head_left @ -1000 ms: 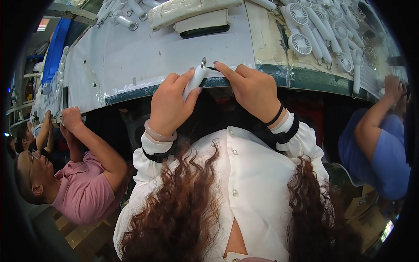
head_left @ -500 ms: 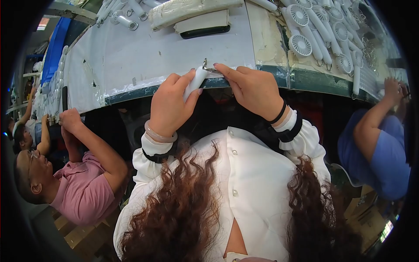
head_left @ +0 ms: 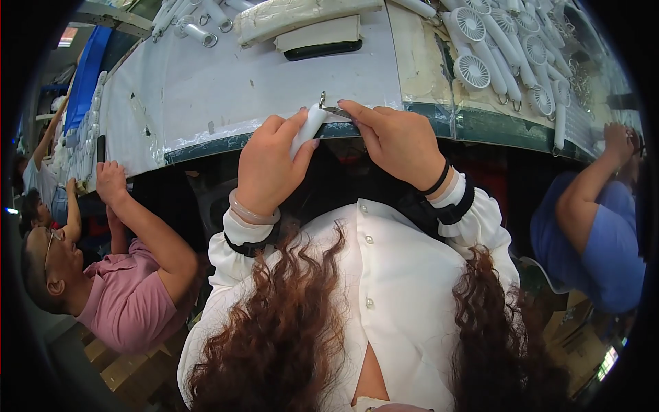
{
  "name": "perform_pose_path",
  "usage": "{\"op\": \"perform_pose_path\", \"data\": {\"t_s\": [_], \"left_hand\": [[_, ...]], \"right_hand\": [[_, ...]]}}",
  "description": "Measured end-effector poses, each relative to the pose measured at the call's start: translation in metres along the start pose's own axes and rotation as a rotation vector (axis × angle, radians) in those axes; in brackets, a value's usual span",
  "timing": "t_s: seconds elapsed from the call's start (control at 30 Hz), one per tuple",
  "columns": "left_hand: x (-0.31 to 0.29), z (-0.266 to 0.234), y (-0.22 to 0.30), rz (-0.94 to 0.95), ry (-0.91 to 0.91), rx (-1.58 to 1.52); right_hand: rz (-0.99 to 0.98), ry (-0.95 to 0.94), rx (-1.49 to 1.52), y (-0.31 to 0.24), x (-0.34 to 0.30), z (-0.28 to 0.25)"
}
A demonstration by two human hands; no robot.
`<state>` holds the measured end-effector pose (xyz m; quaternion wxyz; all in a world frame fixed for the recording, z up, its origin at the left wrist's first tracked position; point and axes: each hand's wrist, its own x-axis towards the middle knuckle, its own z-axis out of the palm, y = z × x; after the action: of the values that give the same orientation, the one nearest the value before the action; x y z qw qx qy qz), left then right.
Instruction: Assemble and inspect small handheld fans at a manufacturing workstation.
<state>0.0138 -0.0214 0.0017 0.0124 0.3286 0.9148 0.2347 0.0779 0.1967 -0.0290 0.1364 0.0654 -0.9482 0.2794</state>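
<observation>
Over the table's front edge, my left hand (head_left: 272, 161) is closed round a white cylindrical fan handle (head_left: 313, 126), which tilts up toward the right. A small metal ring (head_left: 322, 98) stands out from the handle's upper end. Closed in a pinch, my right hand (head_left: 401, 141) holds a thin, flat metal blade (head_left: 338, 112). The blade's tip meets the handle close to the ring; whether it presses in cannot be seen. My right fingers hide the blade's other end.
White handheld fans (head_left: 473, 71) lie piled at the right of the table (head_left: 206, 89). More white handles (head_left: 199, 33) lie at the far left. Ahead sits a wrapped white bundle (head_left: 302, 22) above a black-edged pad (head_left: 322, 51). Co-workers sit on both sides, one in pink (head_left: 137, 295), one in blue (head_left: 594, 240).
My hands, the handle and the blade have barely shifted. On the left, the person in pink has moved an arm slightly, and a person farther back has raised an arm.
</observation>
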Motion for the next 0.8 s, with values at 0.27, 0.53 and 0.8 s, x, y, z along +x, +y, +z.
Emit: {"op": "perform_pose_path", "data": {"t_s": [0.27,0.53,0.8], "left_hand": [[-0.001,0.003,0.002,0.040,0.029,0.054],[0.001,0.000,-0.007,0.092,-0.006,0.026],[0.002,-0.002,-0.007,0.063,-0.011,-0.008]], "right_hand": [[0.025,-0.023,-0.046,-0.007,0.000,-0.004],[-0.079,-0.038,0.043,0.013,0.010,-0.001],[-0.089,0.107,0.223,0.014,0.010,-0.007]]}}
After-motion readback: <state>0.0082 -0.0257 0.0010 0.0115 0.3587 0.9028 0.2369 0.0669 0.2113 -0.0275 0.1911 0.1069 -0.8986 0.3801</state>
